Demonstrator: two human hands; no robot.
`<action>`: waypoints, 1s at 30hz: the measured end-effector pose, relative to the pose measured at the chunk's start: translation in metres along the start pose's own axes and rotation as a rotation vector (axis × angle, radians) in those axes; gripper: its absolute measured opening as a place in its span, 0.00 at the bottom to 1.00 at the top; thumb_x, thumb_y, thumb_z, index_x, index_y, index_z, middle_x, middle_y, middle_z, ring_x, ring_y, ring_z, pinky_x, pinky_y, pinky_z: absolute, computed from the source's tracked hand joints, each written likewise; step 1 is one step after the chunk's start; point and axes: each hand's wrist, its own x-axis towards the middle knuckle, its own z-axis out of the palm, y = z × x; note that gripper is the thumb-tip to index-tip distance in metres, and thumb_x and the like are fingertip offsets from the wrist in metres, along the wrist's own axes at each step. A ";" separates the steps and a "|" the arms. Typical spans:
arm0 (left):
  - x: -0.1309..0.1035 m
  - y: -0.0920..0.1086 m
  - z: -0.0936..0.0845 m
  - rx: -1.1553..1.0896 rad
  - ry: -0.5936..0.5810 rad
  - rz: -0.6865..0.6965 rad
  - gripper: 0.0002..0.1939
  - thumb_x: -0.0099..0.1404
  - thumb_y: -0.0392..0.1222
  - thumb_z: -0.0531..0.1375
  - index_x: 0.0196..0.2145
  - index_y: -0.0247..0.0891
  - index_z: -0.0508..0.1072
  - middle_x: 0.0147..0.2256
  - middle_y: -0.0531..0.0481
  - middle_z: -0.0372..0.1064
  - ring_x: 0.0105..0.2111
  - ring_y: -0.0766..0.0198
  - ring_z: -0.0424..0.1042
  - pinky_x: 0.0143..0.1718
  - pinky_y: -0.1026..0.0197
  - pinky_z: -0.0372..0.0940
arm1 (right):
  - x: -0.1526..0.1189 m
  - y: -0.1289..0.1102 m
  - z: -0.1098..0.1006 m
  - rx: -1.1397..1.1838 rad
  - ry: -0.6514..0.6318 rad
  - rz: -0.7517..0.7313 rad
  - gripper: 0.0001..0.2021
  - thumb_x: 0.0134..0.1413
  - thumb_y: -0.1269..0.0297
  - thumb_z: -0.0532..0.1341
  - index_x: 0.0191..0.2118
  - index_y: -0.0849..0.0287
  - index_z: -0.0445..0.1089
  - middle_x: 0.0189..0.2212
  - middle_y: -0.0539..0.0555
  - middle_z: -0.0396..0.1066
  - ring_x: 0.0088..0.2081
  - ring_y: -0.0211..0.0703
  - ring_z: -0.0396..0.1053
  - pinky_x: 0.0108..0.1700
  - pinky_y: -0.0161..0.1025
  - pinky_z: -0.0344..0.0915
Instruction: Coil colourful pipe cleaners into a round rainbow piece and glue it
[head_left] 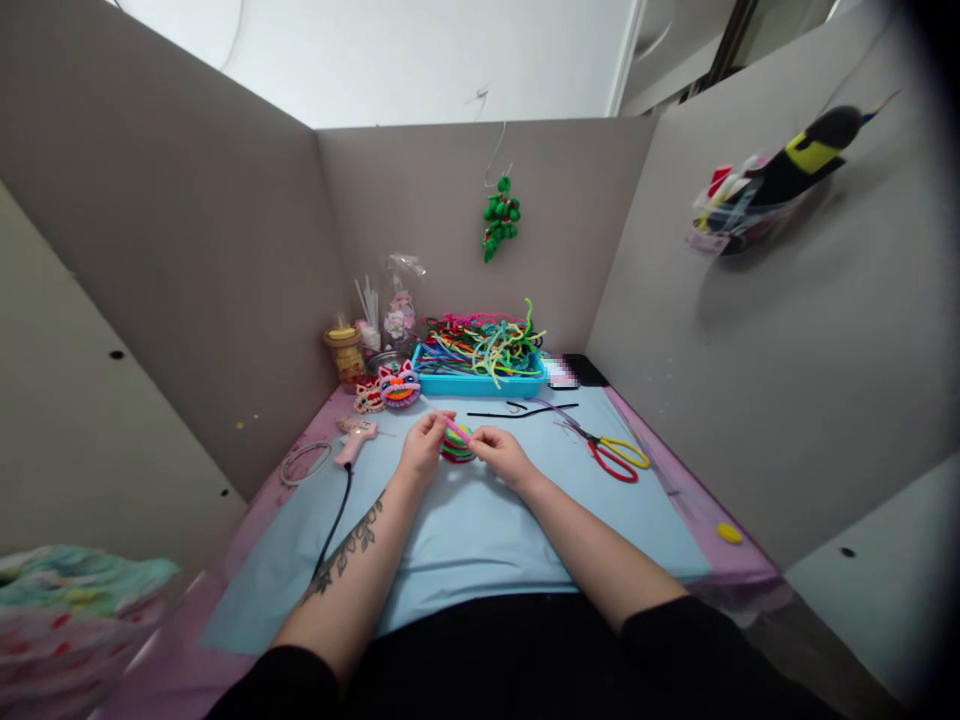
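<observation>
Near the middle of the blue cloth, my left hand (425, 445) pinches one end of a pink fuzzy strip (457, 431). My right hand (504, 454) has its fingers closed on the strip's other end. Just below the strip, between my hands, is a rounded multicoloured fuzzy piece (456, 448) with green, yellow and red bands; which fingers support it is hard to see. Beyond my hands a blue tray (480, 385) holds a heap of coloured fuzzy stems (480, 345). A lion-like fuzzy face (400, 385) lies left of the tray.
A pink glue gun (355, 440) with a black cord lies on the left. Scissors (611, 455) with red and yellow handles lie on the right, near black stems (521, 413). Partition walls enclose the table. A yellow round object (728, 533) sits at the right edge.
</observation>
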 end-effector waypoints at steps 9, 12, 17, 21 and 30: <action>0.001 -0.004 0.003 0.041 0.060 0.020 0.18 0.49 0.51 0.66 0.31 0.33 0.73 0.24 0.54 0.65 0.22 0.72 0.61 0.25 0.68 0.56 | -0.005 0.001 0.004 -0.468 0.217 -0.289 0.04 0.45 0.68 0.57 0.23 0.59 0.66 0.22 0.48 0.61 0.27 0.36 0.59 0.32 0.34 0.56; 0.002 -0.004 0.002 0.041 0.088 0.024 0.19 0.48 0.51 0.66 0.31 0.33 0.74 0.25 0.53 0.67 0.23 0.71 0.61 0.26 0.68 0.56 | -0.006 0.001 0.005 -0.531 0.238 -0.309 0.05 0.47 0.68 0.57 0.24 0.59 0.66 0.23 0.50 0.63 0.29 0.37 0.60 0.34 0.34 0.56; 0.003 -0.003 -0.004 0.102 -0.034 0.015 0.22 0.52 0.52 0.64 0.40 0.33 0.75 0.31 0.49 0.71 0.29 0.67 0.66 0.31 0.66 0.58 | -0.004 0.000 0.003 -0.256 0.126 -0.118 0.09 0.50 0.61 0.56 0.25 0.60 0.66 0.20 0.48 0.62 0.24 0.36 0.58 0.28 0.33 0.55; 0.002 -0.007 -0.006 0.211 -0.163 -0.044 0.24 0.54 0.53 0.62 0.44 0.33 0.74 0.33 0.48 0.73 0.31 0.64 0.68 0.36 0.63 0.60 | -0.003 0.001 0.000 -0.090 0.035 -0.041 0.12 0.51 0.56 0.57 0.24 0.60 0.65 0.17 0.46 0.60 0.22 0.35 0.57 0.27 0.33 0.54; -0.001 -0.003 -0.001 0.136 -0.128 -0.039 0.18 0.51 0.50 0.65 0.34 0.33 0.74 0.31 0.49 0.73 0.29 0.65 0.69 0.34 0.63 0.61 | -0.001 0.009 0.002 0.099 -0.058 0.081 0.15 0.48 0.50 0.59 0.29 0.59 0.63 0.18 0.45 0.63 0.18 0.32 0.57 0.21 0.31 0.53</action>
